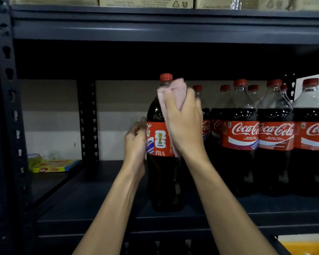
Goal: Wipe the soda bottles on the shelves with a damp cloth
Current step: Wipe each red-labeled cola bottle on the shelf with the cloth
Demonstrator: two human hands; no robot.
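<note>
Up close, the right hand [184, 126] clutches a bunched pink cloth [173, 92], fingers curled round it, pressing it to the shoulder of a cola bottle [164, 181] just under its red cap. The left hand [135, 142] grips that bottle's side at the label. The bottle stands upright near the front of the dark shelf [99, 208], left of the other bottles [239, 137] in their row. Yellow packets [53, 166] lie far left.

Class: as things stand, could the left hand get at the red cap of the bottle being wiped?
Probably yes. The left hand holds that bottle at its label, and the cap shows bare above the cloth in the right hand; nothing stands left of it.
</note>
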